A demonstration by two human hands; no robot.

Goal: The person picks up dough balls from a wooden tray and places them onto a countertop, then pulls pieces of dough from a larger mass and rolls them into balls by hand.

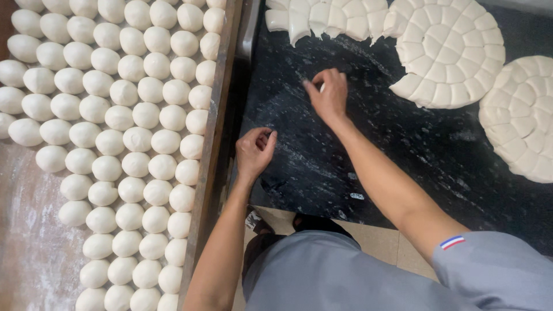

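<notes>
Scored dough discs [446,52]: three, one partly broken up
Rolled dough balls [132,138]: dozens, too many to count
Hands [255,151]: two
Wooden tray [208,155]: one

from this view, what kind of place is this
Most likely a bakery or dough-making workshop. A floured wooden tray holds rows of round dough balls, discs of scored dough lie on a dark stone worktop, and the left hand and right hand work on that top.

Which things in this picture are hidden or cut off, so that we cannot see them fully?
Head view:
- Left hand: curled fingers hide whatever is inside.
- Right hand: a white bit at the fingertips, too small to identify.
- Tray of dough balls: cut off by the edges.
- Rightmost scored dough disc: cut off at right.
</notes>
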